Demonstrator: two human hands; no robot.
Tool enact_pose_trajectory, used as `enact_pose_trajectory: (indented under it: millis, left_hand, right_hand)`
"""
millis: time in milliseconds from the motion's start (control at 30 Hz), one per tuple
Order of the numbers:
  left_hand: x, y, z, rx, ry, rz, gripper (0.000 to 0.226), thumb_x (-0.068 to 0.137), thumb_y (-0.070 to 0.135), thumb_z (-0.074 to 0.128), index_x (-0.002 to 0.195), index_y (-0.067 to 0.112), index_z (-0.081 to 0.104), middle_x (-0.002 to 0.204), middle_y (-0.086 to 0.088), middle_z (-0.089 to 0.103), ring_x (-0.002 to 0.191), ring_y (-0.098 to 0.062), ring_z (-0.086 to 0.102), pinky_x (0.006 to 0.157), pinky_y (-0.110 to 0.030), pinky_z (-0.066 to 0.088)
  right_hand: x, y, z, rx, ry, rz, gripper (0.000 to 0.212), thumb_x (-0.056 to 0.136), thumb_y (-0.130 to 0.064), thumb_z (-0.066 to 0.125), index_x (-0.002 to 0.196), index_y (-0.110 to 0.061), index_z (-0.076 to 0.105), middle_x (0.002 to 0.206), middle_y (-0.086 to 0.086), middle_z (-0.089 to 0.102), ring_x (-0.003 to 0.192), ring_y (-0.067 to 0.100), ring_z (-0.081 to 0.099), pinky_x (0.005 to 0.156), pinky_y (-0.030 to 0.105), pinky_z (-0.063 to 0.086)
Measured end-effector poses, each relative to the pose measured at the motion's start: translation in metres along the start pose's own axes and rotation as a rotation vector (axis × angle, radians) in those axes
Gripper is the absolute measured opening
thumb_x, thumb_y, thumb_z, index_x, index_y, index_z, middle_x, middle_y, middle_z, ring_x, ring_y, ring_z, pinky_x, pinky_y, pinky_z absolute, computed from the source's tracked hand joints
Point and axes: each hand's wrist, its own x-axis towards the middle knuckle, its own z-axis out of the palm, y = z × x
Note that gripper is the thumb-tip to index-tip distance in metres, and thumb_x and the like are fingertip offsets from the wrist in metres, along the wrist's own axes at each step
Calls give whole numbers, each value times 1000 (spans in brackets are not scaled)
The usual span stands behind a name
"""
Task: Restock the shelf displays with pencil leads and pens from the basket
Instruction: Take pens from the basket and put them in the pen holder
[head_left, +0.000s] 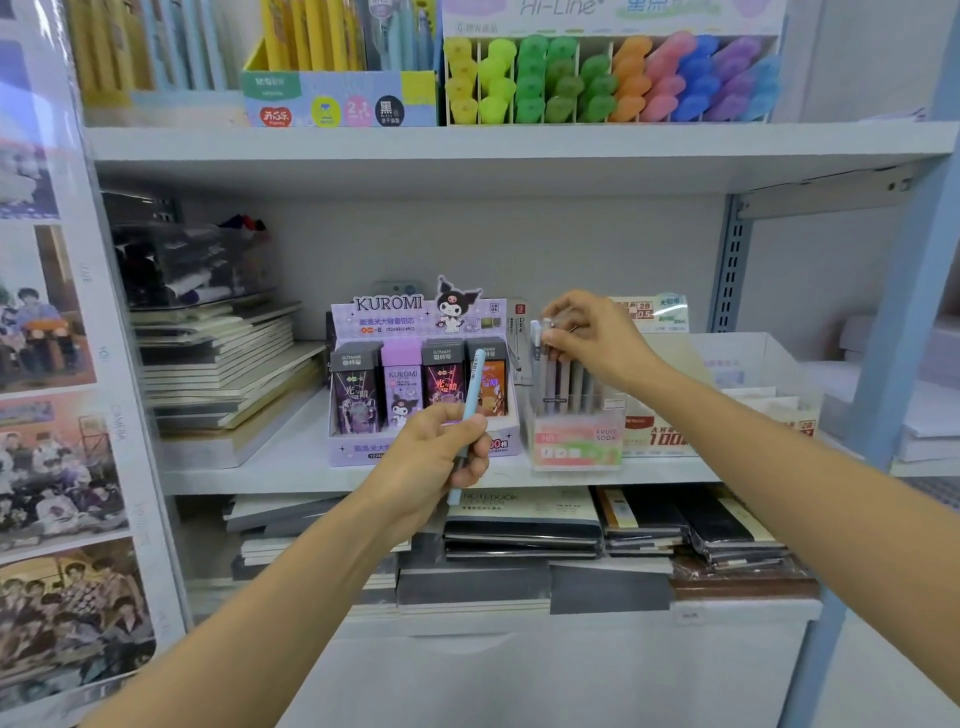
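Observation:
My left hand (436, 457) grips a light blue pen (470, 400), held upright in front of the purple Kuromi pencil-lead display box (415, 447) on the middle shelf. Several lead cases (400, 389) stand in that box. To its right stands a clear pen holder (576, 431) with several grey and pastel pens (563, 379) upright in it. My right hand (592, 332) is above this holder and pinches the top of one of these pens. No basket is in view.
Stacked notebooks (223, 364) lie left on the middle shelf (270, 467), with a dark clear box above them. White boxes (753, 374) sit to the right. Highlighters (613, 78) fill the upper shelf. More notebooks (571, 525) lie on the shelf below. Photo posters (57, 441) hang at left.

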Motion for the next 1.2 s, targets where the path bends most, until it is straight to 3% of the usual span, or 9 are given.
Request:
enact_pose_trajectory:
  millis: [233, 300, 400, 500, 700, 833, 967, 1133, 1200]
  left_hand:
    - [-3, -1, -7, 128, 15, 28, 19, 93, 19, 62, 105, 5, 60, 64, -6, 62, 50, -14, 45, 46, -22, 34]
    - [-4, 0, -7, 144, 32, 39, 16, 92, 19, 64, 101, 6, 63, 62, -6, 61, 49, -13, 45, 46, -21, 34]
    - [-5, 2, 0, 144, 35, 53, 15, 91, 14, 65, 101, 3, 66, 61, -5, 60, 50, -13, 48, 49, -20, 39]
    - [-6, 5, 12, 114, 7, 53, 16, 87, 5, 67, 102, -1, 66, 62, -5, 63, 51, -12, 56, 51, -18, 48]
    - [-8, 19, 21, -134, 81, 60, 50, 59, 0, 77, 108, 1, 68, 95, -18, 72, 78, -23, 72, 69, -24, 59]
    - [-8, 15, 32, -260, 145, 200, 32, 65, 6, 74, 97, 2, 71, 88, -10, 74, 83, -21, 70, 77, -24, 58]
    - [-10, 12, 40, -194, 153, 244, 27, 69, 15, 74, 95, 8, 74, 96, -10, 76, 93, -22, 72, 84, -28, 58]
    - [-8, 12, 48, -37, 140, 240, 18, 81, 7, 71, 99, 7, 73, 91, -9, 76, 83, -19, 73, 70, -21, 56]
    - [-6, 12, 53, 26, 175, 249, 18, 82, 5, 72, 100, 6, 72, 90, -10, 76, 79, -18, 73, 67, -19, 56]
  right_hand:
    - [0, 0, 16, -186, 80, -12, 16, 86, -15, 71, 101, -14, 65, 92, 2, 66, 79, 11, 60, 77, 27, 54]
    - [-5, -9, 11, -67, 67, -51, 24, 89, -26, 68, 111, -18, 62, 100, 0, 64, 82, 13, 61, 73, 23, 52]
    - [-20, -22, 0, 326, -242, -62, 31, 87, -34, 65, 116, -22, 64, 102, 1, 69, 85, 16, 68, 73, 23, 55]
    - [-37, -19, -7, 357, -439, -48, 17, 87, -18, 68, 103, -16, 73, 96, 6, 73, 86, 17, 69, 73, 19, 55]
    - [-57, 6, -27, 534, -211, 57, 20, 78, -10, 72, 97, -3, 73, 87, 12, 74, 79, 21, 71, 70, 21, 57]
    - [-76, 16, -19, 579, -308, 119, 20, 76, -11, 75, 95, -3, 73, 88, 18, 73, 79, 26, 72, 67, 23, 59]
    - [-86, 15, -13, 516, -493, 121, 21, 82, -11, 73, 101, -1, 69, 96, 18, 73, 87, 29, 72, 72, 27, 59]
    - [-71, -12, -15, 410, -217, -25, 20, 87, -20, 68, 104, -10, 70, 89, 2, 74, 80, 15, 70, 68, 22, 56]
    - [-63, -24, -13, 399, -190, -58, 20, 84, -25, 71, 102, -16, 71, 89, -1, 74, 80, 14, 69, 70, 24, 57]
